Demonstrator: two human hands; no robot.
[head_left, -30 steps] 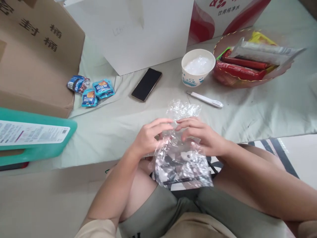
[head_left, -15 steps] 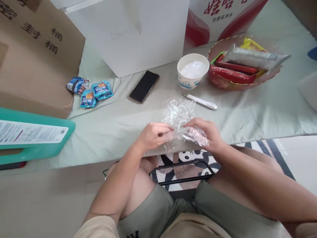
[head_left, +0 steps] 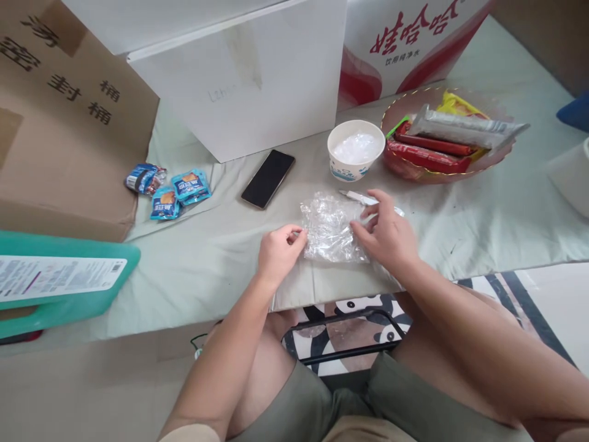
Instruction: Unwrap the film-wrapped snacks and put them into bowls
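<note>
1. The left hand [head_left: 280, 253] has thumb and fingertips pinched together at the left edge of the crumpled clear film [head_left: 332, 228].
2. The right hand [head_left: 392, 236] is half open, fingers parted over the film's right side.
3. The film lies on the table [head_left: 221, 264]; its long axis seemingly runs left to right, right end partly hidden.
4. Just beyond, a white cutter [head_left: 358, 196] slants, its tip leftward.

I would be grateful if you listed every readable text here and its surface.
"汤 桶": brown cardboard box
"密封桶": same brown cardboard box
"娃哈哈": red-and-white cardboard carton
"饮用纯净水": same red-and-white cardboard carton
Too faint: handwriting on white rectangular cardboard box.
Too small or blurred: white label of green plastic jug, shiny blue packets, white round paper cup, colourful snack wrappers.
No text seen: clear crinkled plastic.
</note>
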